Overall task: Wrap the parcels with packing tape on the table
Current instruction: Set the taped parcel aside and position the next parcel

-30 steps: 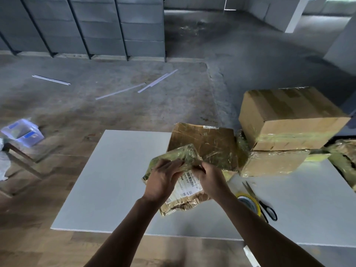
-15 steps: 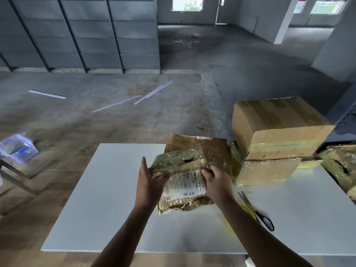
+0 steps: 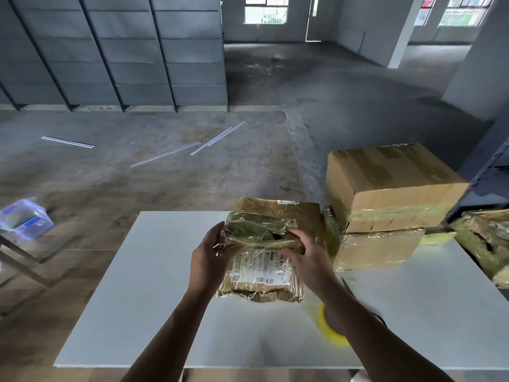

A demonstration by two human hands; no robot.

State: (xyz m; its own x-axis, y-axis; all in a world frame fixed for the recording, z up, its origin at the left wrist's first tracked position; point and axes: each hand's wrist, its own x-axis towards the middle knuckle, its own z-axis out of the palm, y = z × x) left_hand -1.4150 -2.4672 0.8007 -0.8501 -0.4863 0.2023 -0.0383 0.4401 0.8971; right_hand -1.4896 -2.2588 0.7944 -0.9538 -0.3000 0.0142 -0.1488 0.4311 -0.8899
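A small brown parcel [image 3: 259, 267] with a white label, covered in shiny tape, is between my hands above the white table [image 3: 132, 304]. Straight fingers of my left hand [image 3: 210, 257] press against its left side. My right hand [image 3: 307, 256] grips its right side, fingers curled over the greenish taped upper fold [image 3: 256, 230]. A yellow roll of packing tape [image 3: 329, 328] lies on the table under my right forearm. The scissors [image 3: 346, 284] beside it are mostly hidden by that arm.
A flat brown parcel [image 3: 292, 212] lies behind the held one. To the right a large cardboard box [image 3: 385, 186] sits on a taped parcel [image 3: 377, 250], with crumpled parcels [image 3: 482, 238] at the far right. A plastic container [image 3: 26, 219] stands on a frame at the left.
My left hand moved from the top of the parcel to its left side and straightened. The parcel's folded top has flattened out, and the view has tilted upward.
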